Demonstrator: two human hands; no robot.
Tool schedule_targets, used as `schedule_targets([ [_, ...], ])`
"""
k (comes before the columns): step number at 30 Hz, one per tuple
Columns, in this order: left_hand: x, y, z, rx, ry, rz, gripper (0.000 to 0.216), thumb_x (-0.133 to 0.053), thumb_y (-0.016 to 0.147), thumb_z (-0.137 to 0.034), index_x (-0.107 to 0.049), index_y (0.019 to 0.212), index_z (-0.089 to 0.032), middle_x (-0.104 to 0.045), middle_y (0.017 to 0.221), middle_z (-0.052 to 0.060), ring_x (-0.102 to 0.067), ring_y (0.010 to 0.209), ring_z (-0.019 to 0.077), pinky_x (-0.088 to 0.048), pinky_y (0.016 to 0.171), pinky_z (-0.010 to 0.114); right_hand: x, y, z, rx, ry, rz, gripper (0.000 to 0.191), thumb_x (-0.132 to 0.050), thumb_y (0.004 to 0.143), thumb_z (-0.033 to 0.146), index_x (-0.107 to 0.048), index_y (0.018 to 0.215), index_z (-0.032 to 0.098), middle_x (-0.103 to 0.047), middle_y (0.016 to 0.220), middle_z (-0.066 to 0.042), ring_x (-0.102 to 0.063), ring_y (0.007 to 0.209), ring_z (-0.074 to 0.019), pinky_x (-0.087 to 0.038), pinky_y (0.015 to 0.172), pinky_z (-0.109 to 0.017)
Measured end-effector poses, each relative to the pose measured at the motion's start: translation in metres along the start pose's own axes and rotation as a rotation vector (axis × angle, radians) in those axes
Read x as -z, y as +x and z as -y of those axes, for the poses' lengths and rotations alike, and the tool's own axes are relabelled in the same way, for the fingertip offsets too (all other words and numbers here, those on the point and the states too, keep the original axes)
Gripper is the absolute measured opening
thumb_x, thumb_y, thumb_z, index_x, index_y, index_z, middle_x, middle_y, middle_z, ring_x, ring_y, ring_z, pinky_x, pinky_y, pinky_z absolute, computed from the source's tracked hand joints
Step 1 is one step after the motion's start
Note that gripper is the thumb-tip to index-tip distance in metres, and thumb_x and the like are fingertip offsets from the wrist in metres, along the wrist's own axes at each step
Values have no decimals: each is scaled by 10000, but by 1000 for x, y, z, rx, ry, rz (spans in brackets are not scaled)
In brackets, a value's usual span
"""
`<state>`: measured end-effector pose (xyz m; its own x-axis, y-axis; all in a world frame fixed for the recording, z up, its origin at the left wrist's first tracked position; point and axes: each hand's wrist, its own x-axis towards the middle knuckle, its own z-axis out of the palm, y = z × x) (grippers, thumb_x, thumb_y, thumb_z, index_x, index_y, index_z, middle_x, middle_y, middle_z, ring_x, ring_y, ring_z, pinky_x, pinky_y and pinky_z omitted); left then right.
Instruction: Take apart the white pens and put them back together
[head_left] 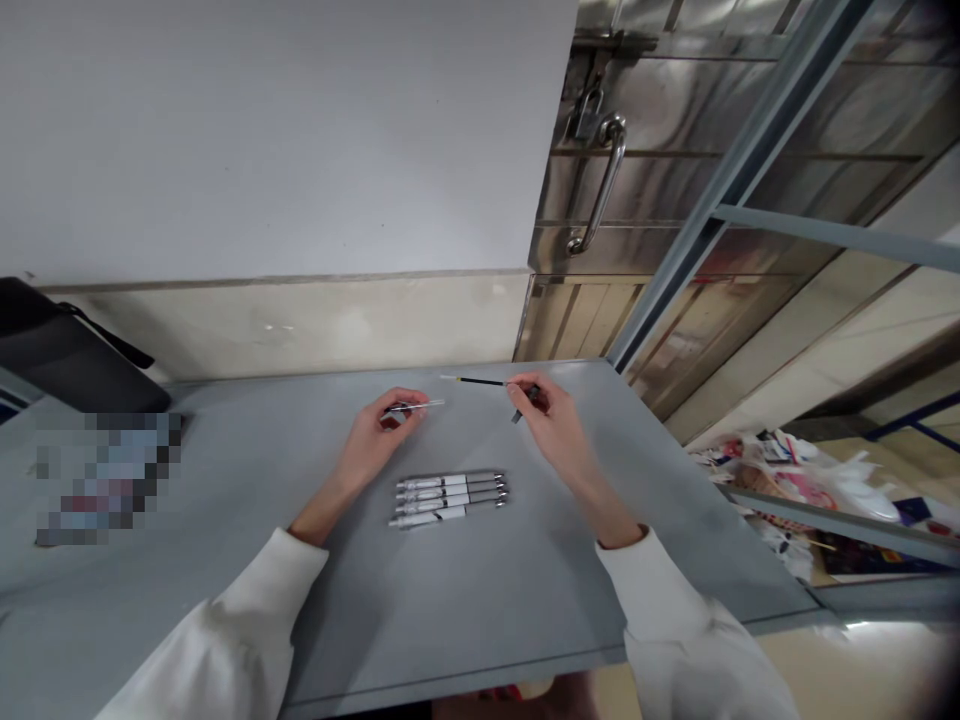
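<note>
Between the thumb and fingers of my left hand (379,432) is a clear pen barrel (431,404), its open end pointing right. My right hand (546,410) pinches a pen refill (482,381) by one end; its black ink tube and pale tip point left toward the barrel, apart from it. A small dark piece (517,415), whose kind I cannot make out, also shows under the right fingers. Below and between both hands, several white-and-clear pens (450,492) lie side by side on the grey table (450,610).
A dark zipped case (82,350) lies at the table's far left, with a blurred-out flat item (112,485) in front of it. The wall (360,320) borders the back edge. A metal frame post (675,280) rises at the right back corner, beside a shelf of bagged items (817,480).
</note>
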<state>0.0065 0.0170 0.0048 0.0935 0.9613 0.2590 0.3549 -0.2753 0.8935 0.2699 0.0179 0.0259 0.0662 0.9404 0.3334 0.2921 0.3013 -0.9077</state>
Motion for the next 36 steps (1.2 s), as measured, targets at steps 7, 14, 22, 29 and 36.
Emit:
schedule_targets([
  [7,0,-1,-5,7,-1,-10,228,-677,922,-421,-737,1041,-236,-737,1120,46,-654,937,206,-465,704,288,0,0,0,-25,3,21,337,-638,917,532,-698,991,209,-667,880,-51,-588,764,-192,-474,716,-310],
  [14,-1,0,-3,-2,2,-13,234,-677,916,-427,-741,1041,-239,-739,1115,48,-659,942,207,-473,703,280,2,-1,1,-17,-27,29,399,-571,947,598,-672,929,212,-656,837,-55,-577,746,-203,-457,680,-314],
  [22,0,-1,-3,8,5,-1,238,-664,929,-418,-737,1057,-231,-731,1125,49,-652,936,204,-467,713,282,2,-1,-2,-17,-6,21,405,-551,959,583,-620,790,222,-537,679,8,-494,637,-167,-383,585,-294],
  [29,0,0,-1,-7,10,-1,240,-664,925,-435,-741,1048,-244,-737,1113,49,-657,952,214,-477,709,287,3,-1,0,-31,-25,39,429,-508,981,579,-575,735,234,-473,639,18,-437,584,-161,-348,557,-301],
  [36,0,-1,-2,-13,0,-7,260,-662,932,-460,-749,1058,-251,-740,1130,51,-657,946,211,-465,689,280,3,-2,2,-20,-38,34,490,-471,1000,597,-473,674,231,-435,636,10,-420,598,-162,-331,562,-299],
])
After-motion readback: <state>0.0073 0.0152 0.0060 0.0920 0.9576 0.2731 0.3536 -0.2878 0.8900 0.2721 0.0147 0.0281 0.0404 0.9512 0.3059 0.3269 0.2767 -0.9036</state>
